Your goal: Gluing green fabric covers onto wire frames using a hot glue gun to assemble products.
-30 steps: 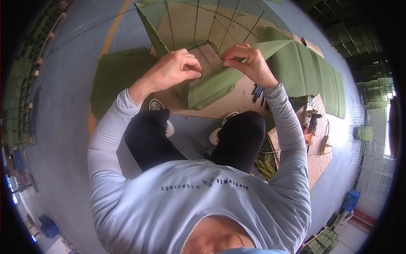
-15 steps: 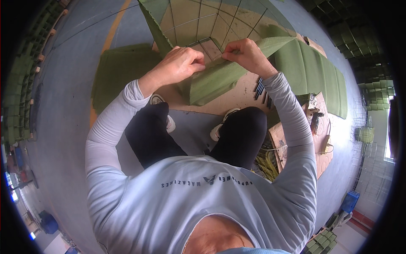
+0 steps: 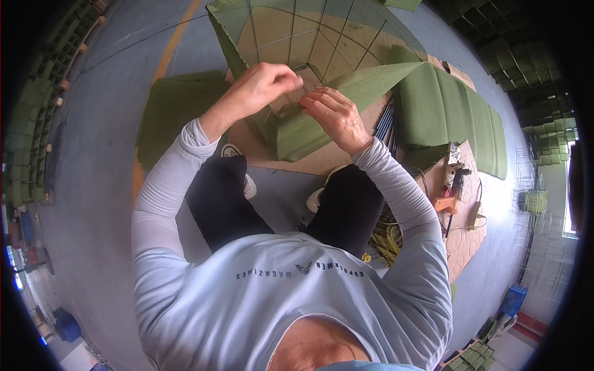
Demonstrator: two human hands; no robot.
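Note:
Green felt-like fabric (image 3: 303, 137) covers a wire grid frame (image 3: 292, 34) in front of me. Its near flap folds down toward my feet, while its right edge rises to a point. My right hand (image 3: 337, 117) has its fingers bent over the flap's upper edge, gripping the fabric. Just left of those fingers, my left hand (image 3: 263, 88) hovers by the same edge with bent fingertips. Motion smears its fingers, so whether it pinches anything does not show.
A tan board (image 3: 467, 244) at right carries an orange-and-black glue gun (image 3: 444, 203). Dark thin sticks (image 3: 385, 127) lie beside my right wrist. Folded green fabric lies left (image 3: 176, 114) and right (image 3: 455, 114). Green stacks (image 3: 504, 37) stand far right.
My right hand has moved left and down along the flap edge, turning its back upward. The left hand has shifted slightly and its fingers are blurred. The glue gun is now more exposed.

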